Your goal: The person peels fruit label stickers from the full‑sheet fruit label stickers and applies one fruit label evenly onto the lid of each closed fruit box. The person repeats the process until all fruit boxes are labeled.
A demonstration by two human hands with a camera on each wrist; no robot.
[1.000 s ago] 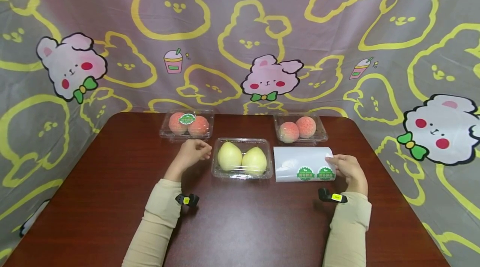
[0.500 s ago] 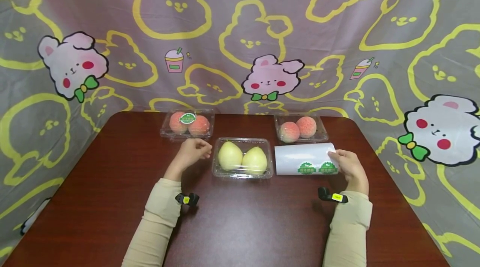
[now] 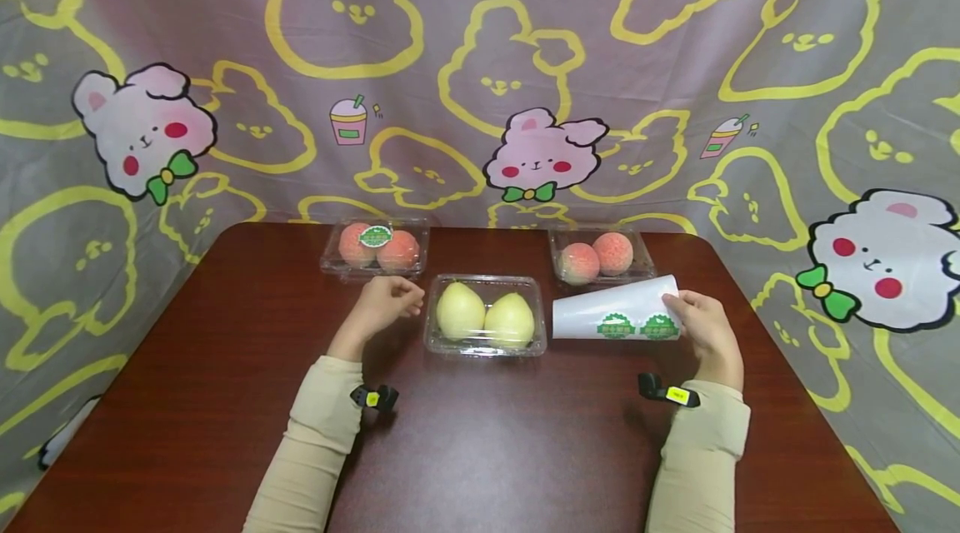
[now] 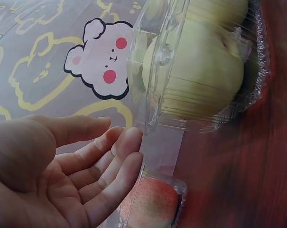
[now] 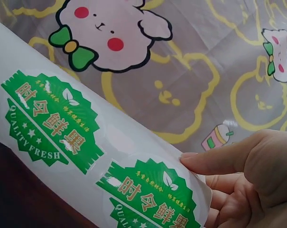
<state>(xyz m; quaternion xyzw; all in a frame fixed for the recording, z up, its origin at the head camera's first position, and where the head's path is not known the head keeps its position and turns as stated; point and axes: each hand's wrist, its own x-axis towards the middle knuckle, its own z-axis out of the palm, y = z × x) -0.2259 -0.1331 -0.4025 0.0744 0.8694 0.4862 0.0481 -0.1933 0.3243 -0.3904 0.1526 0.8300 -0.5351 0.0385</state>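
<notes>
My right hand pinches the right end of a white sticker sheet, thumb in front and fingers behind. The sheet curves, its right end raised higher than the left. Two green "Quality Fresh" stickers show along its lower part in the right wrist view. My left hand is beside a clear plastic fruit box and holds nothing; its fingers are loosely bent, thumb apart from them in the left wrist view. Two pale yellow pears lie inside that box, which bears no sticker on the side seen.
At the back left stands a clear box of peaches with a green sticker on its lid. Another clear box of peaches stands back right, behind the sheet. A patterned curtain hangs beyond the brown table's far edge.
The right hand has lifted the sheet's right end up and slightly right, so the sheet now curves into a cone-like shape. The left hand and the boxes have stayed put.
</notes>
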